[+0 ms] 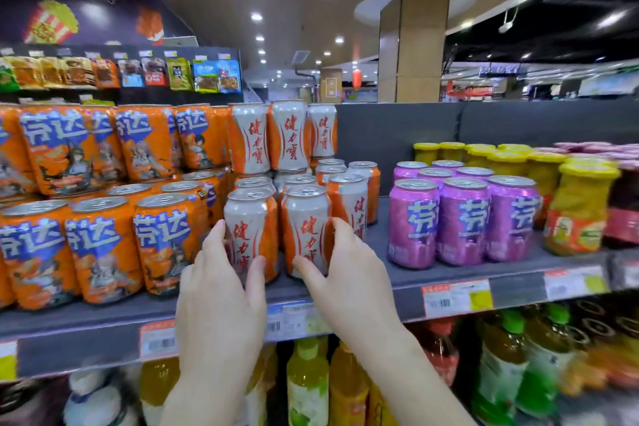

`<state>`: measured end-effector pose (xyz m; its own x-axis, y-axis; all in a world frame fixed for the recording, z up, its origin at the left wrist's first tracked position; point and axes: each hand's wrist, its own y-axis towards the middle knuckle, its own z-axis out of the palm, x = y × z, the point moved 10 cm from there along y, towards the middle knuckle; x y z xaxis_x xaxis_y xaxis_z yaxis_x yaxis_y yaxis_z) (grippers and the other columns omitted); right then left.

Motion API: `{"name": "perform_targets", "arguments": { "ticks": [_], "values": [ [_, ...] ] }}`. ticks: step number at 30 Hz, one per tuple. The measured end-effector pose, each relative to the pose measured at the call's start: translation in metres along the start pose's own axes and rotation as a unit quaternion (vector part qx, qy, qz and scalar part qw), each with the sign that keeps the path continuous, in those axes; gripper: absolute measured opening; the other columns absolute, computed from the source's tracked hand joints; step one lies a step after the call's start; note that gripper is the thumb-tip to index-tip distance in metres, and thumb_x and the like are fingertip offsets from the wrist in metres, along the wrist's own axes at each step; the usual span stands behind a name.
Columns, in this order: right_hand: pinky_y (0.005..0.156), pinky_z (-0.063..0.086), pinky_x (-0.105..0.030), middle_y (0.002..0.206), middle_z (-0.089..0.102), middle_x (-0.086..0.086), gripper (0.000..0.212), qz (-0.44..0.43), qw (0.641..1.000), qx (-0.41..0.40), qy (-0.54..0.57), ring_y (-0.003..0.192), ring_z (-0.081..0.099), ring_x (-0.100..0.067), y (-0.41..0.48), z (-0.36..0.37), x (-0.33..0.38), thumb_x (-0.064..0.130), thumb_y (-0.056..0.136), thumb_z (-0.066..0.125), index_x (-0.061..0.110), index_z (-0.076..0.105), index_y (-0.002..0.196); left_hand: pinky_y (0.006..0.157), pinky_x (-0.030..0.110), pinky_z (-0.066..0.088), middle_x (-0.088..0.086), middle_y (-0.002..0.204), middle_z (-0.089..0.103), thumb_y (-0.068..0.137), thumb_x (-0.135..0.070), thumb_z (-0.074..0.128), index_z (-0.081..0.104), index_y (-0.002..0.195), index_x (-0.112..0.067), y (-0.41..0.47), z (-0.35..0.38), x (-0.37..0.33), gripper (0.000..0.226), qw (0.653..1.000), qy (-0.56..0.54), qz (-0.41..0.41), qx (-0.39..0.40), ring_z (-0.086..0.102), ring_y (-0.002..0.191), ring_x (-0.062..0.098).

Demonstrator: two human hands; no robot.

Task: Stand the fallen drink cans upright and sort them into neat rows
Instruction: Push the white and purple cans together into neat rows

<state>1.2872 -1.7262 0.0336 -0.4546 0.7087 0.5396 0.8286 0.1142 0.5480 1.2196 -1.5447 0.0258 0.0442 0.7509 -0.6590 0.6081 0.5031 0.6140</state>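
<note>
A: Cans located?

B: Two white-and-orange cans are stood upright at the front of the shelf (449, 275), side by side and almost touching. The left front can (247, 228) is gripped low on its body by the left hand (221, 290), with the thumb laid across the front and the fingers wrapped round the outer side. The right front can (306, 225) is held the same way by the right hand (349, 270). No fallen can is seen in this view.

A: Handling?

B: The tabs are seen unopened, so the cans are judged full, fairly heavy and stiff-walled. The printed surface is smooth and probably slippery. A hold round the mid-body is advised, and dents are to be expected if one is dropped.

A: Obstructions?

B: The orange cans (166, 245) are packed just beside on the left. More of the same brand is ranked behind, and the stacked tier (249, 138) on top could be toppled by a knock. The purple cans (463, 221) are set apart on the right, with bare shelf between. The yellow-lidded jars (581, 207) are noted further right.
</note>
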Motion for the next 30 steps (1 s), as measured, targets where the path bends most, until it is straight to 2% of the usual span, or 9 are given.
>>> {"name": "perform_targets", "arguments": {
  "ticks": [4,6,9,12,14,17,22,26,30],
  "values": [
    [0.1,0.051,-0.034,0.131,0.061,0.008,0.059,-0.033,0.992,0.077,0.09,0.118,0.059,-0.011,0.007,-0.007,-0.005,0.048,0.088,0.069,0.028,0.045,0.139,0.097,0.045,0.046,0.002,0.135,0.063,0.091,-0.035,0.072,0.043,0.15,-0.021,-0.008,-0.001,-0.003,0.067,1.0,0.0,-0.011,-0.023,0.056,0.123,0.029],
    [0.096,0.053,-0.026,0.129,0.062,0.013,0.058,-0.049,0.988,0.074,0.123,0.11,0.062,-0.003,0.011,-0.026,-0.008,0.039,0.09,0.071,0.028,0.048,0.142,0.101,0.041,0.043,0.003,0.135,0.061,0.089,-0.033,0.076,0.045,0.148,-0.02,-0.012,-0.005,-0.006,0.068,0.999,0.002,-0.011,-0.044,0.053,0.126,0.027],
    [0.084,0.057,-0.022,0.106,0.072,0.013,0.035,-0.091,0.978,0.013,0.185,0.092,0.068,0.001,0.017,-0.075,-0.011,0.021,0.089,0.073,0.023,0.067,0.123,0.107,0.038,0.038,-0.001,0.132,0.054,0.085,-0.026,0.079,0.051,0.141,-0.017,-0.025,-0.014,-0.027,0.063,0.994,-0.021,0.038,-0.105,0.048,0.127,0.02],
    [0.078,0.058,-0.023,0.089,0.076,0.009,0.02,-0.124,0.965,-0.024,0.228,0.084,0.071,-0.003,0.042,-0.133,-0.011,0.012,0.087,0.074,0.02,0.074,0.105,0.108,0.032,0.035,-0.007,0.129,0.051,0.086,-0.027,0.076,0.056,0.135,-0.017,-0.04,-0.01,-0.054,0.054,0.987,-0.043,0.096,-0.124,0.047,0.126,0.013],
    [0.078,0.059,-0.024,0.088,0.077,0.008,0.02,-0.134,0.97,-0.008,0.204,0.083,0.073,-0.004,0.074,-0.16,-0.008,0.013,0.086,0.074,0.021,0.075,0.104,0.109,0.023,0.032,-0.003,0.132,0.053,0.086,-0.027,0.076,0.057,0.135,-0.018,-0.04,-0.003,-0.063,0.053,0.986,-0.039,0.11,-0.121,0.048,0.127,0.015],
    [0.073,0.062,-0.026,0.097,0.076,0.006,0.027,-0.109,0.984,0.109,0.088,0.082,0.074,-0.009,0.134,-0.15,-0.011,0.015,0.085,0.074,0.02,0.073,0.112,0.107,0.01,0.026,-0.004,0.131,0.053,0.086,-0.024,0.078,0.059,0.133,-0.021,-0.038,0.002,-0.073,0.051,0.986,-0.042,0.11,-0.116,0.046,0.125,0.01],
    [0.085,0.054,-0.03,0.112,0.071,0.005,0.044,-0.123,0.957,0.221,-0.139,0.098,0.066,-0.014,0.195,-0.073,-0.039,0.034,0.08,0.082,0.019,0.071,0.121,0.104,0.026,0.036,-0.007,0.128,0.054,0.085,-0.023,0.078,0.061,0.129,-0.022,-0.044,0.006,-0.081,0.047,0.983,-0.053,0.109,-0.137,0.048,0.123,0.007],
    [0.089,0.057,-0.041,0.108,0.074,-0.004,0.053,-0.103,0.949,0.233,-0.187,0.098,0.068,-0.022,0.216,-0.048,-0.056,0.045,0.073,0.085,0.01,0.073,0.111,0.102,0.027,0.038,-0.007,0.127,0.056,0.085,-0.025,0.077,0.061,0.127,-0.024,-0.047,0.01,-0.082,0.045,0.982,-0.056,0.109,-0.141,0.05,0.122,0.009],
    [0.091,0.057,-0.046,0.112,0.072,-0.009,0.075,-0.094,0.943,0.231,-0.219,0.103,0.068,-0.027,0.226,-0.041,-0.058,0.06,0.066,0.083,0.006,0.069,0.116,0.101,0.033,0.041,-0.012,0.126,0.055,0.085,-0.033,0.074,0.061,0.124,-0.027,-0.052,0.013,-0.091,0.042,0.978,-0.064,0.134,-0.144,0.051,0.12,0.007]
  ]
}}
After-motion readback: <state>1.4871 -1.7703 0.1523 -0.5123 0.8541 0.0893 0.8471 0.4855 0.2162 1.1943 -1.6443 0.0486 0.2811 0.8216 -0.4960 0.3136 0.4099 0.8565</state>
